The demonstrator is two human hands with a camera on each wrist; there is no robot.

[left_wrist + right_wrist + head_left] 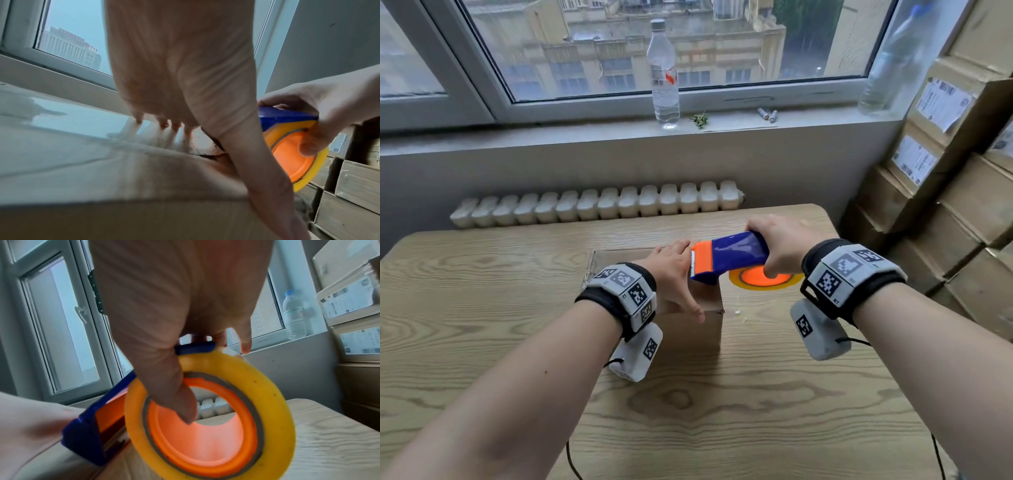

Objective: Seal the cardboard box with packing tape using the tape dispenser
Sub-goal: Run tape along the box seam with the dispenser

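Right hand [784, 246] wraps the blue-and-orange plastic tape dispenser [726, 255] w/ its yellow tape roll [207, 415], thumb inside the core; left hand [671, 274] lies flat, fingers straight, on the small brown cardboard box [691, 329] just beside the blade. Best kept low, pulled straight, 1 pass.

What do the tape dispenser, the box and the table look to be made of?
Tape dispenser: glossy blue and orange plastic, judging by its sheen. Box: matte brown cardboard, top shiny, probably taped. Table: pale wood grain, maybe laminate; cannot tell.
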